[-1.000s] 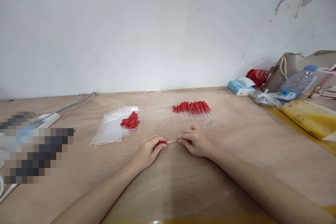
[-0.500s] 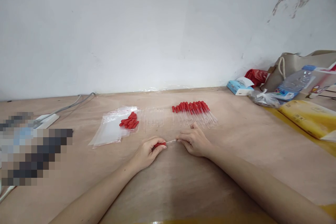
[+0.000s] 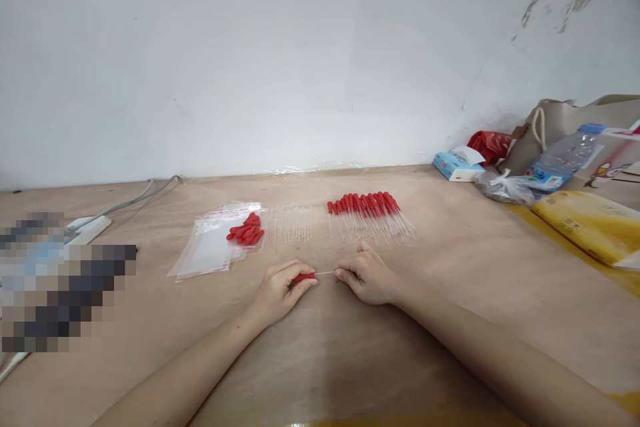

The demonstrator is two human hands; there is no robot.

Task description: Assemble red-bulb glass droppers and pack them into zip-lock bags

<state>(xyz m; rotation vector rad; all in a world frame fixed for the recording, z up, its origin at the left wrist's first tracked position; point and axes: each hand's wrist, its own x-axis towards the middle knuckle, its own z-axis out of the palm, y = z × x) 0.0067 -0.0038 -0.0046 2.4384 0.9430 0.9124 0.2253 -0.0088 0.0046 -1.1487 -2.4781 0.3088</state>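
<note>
Small joining work

Just below the frame's centre, the left hand (image 3: pixel 281 291) is pinching a red dropper bulb (image 3: pixel 307 276), while the right hand (image 3: pixel 369 275) is pinching the thin clear tube (image 3: pixel 325 273) meeting it. This is appearing the fitting step; the next push is probably needing straight alignment.

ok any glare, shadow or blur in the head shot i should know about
In the head view: white glints on the bags and along the back edge of the table, soft shadow between the forearms, loose tubes faint against the table, a pixelated patch at left hiding detail.
</note>
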